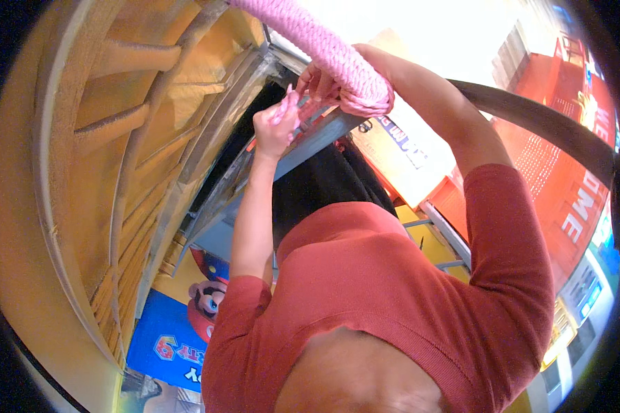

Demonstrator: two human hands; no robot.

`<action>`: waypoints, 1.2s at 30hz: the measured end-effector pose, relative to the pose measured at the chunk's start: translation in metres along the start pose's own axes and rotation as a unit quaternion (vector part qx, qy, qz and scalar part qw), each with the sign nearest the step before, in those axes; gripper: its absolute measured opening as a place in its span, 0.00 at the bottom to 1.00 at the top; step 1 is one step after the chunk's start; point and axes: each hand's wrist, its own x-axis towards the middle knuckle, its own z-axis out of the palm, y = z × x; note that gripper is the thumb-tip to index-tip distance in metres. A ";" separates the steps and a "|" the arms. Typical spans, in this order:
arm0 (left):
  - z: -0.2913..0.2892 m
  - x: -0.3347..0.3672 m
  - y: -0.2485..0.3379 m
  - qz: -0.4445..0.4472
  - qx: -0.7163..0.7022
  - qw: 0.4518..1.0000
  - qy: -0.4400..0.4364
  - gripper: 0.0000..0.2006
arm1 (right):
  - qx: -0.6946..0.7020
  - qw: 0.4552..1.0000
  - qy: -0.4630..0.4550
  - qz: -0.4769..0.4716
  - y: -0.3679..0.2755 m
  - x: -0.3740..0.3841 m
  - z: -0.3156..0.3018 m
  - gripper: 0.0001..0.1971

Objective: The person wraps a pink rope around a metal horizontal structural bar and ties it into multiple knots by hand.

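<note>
Apparent wrapping step: left hand (274, 135) clenches pink cord (290, 104); just rightward, right hand (318, 81), grip unclear, meets wrapped bar (317, 43). Next winding likely needs steady tension.

- Centre top of my view, I see a grey board (318, 142) slanting down toward the left.
- By its upper end I see a pink rope-wrapped bar (317, 45); contact I can't confirm.
</note>
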 end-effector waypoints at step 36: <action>0.009 0.084 -0.024 0.464 0.401 0.788 -0.049 0.13 | 0.225 0.675 0.642 -0.284 -0.007 -0.076 0.137 0.22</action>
